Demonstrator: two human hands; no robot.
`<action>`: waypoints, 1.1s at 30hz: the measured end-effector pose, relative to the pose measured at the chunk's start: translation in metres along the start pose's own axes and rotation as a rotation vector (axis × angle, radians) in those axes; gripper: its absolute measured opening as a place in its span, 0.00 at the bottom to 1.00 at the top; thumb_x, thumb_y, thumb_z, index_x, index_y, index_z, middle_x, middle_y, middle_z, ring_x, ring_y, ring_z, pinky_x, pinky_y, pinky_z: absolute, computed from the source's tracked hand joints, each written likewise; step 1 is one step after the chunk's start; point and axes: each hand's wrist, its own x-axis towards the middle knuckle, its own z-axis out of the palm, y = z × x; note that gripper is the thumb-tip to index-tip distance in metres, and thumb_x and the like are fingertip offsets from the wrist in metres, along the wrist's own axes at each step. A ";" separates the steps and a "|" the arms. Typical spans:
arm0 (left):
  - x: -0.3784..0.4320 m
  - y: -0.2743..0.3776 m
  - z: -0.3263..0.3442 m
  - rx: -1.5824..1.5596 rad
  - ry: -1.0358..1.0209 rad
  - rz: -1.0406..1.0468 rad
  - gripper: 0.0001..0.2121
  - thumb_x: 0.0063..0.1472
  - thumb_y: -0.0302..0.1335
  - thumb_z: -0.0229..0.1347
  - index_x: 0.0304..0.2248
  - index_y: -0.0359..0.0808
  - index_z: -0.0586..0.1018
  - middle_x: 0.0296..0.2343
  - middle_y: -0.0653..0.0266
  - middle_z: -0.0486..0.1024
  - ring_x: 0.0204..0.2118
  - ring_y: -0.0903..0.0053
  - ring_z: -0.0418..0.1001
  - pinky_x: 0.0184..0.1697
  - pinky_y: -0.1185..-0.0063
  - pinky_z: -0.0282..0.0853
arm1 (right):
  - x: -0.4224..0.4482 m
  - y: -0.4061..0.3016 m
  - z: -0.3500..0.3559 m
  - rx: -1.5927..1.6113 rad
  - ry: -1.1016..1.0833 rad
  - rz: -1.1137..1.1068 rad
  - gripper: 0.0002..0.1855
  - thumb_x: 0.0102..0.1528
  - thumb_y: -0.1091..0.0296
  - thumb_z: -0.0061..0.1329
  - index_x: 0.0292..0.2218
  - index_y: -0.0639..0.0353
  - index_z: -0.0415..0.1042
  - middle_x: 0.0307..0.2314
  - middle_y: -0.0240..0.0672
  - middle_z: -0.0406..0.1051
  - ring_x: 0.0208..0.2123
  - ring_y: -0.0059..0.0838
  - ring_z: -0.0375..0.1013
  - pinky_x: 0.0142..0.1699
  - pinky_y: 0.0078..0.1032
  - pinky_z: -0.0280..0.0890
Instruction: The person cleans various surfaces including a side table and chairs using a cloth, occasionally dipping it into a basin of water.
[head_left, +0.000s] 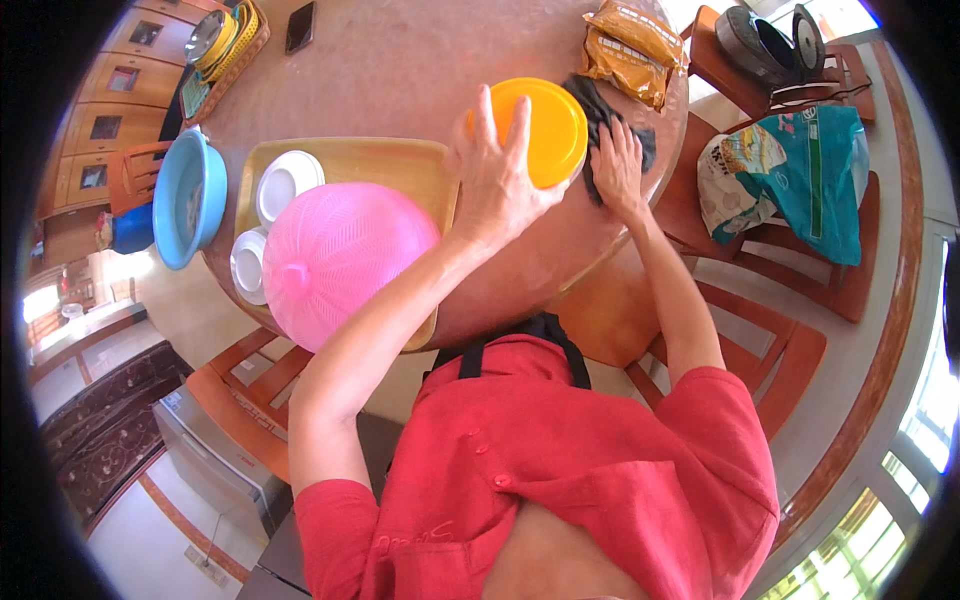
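My left hand (499, 176) grips a round container with a yellow-orange lid (555, 135), its fingers spread over the top and side. To the right, my right hand (619, 169) presses on a dark cloth (589, 94) on the round table (420, 67). Left of my left hand lies a tan tray (390, 154). A pink plastic mesh food cover (352, 255) rests on it, partly hidden by my left forearm. Stacked white dishes (289, 187) and another white dish stack (249, 262) sit by the tray's left side.
Brown packets (634, 52) lie at the table's far right, a phone (300, 28) at the far left near a basket (247, 60). A blue basin (189, 199) stands at the left edge. A teal bag (817, 180) rests on a chair, and a dark pot (754, 49) on another.
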 end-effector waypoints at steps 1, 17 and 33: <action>0.002 0.001 0.002 0.015 0.014 -0.016 0.43 0.36 0.42 0.66 0.52 0.37 0.60 0.53 0.41 0.46 0.50 0.47 0.52 0.45 0.54 0.55 | -0.015 -0.010 -0.012 -0.007 -0.044 0.061 0.24 0.50 0.66 0.45 0.48 0.65 0.62 0.51 0.48 0.56 0.53 0.47 0.54 0.56 0.41 0.48; -0.050 0.065 -0.031 -0.334 -0.099 0.102 0.44 0.43 0.37 0.63 0.57 0.39 0.51 0.56 0.38 0.37 0.59 0.43 0.36 0.52 0.48 0.44 | -0.096 -0.195 -0.017 0.163 -0.215 -0.162 0.34 0.49 0.54 0.46 0.54 0.61 0.54 0.54 0.49 0.49 0.57 0.50 0.46 0.58 0.47 0.41; -0.297 0.007 -0.087 -0.669 -0.379 -0.240 0.11 0.51 0.25 0.54 0.35 0.32 0.73 0.37 0.55 0.71 0.41 0.60 0.69 0.44 0.72 0.66 | -0.176 -0.265 -0.039 0.179 -0.194 -0.253 0.26 0.48 0.61 0.50 0.48 0.53 0.64 0.51 0.37 0.57 0.55 0.38 0.52 0.58 0.39 0.46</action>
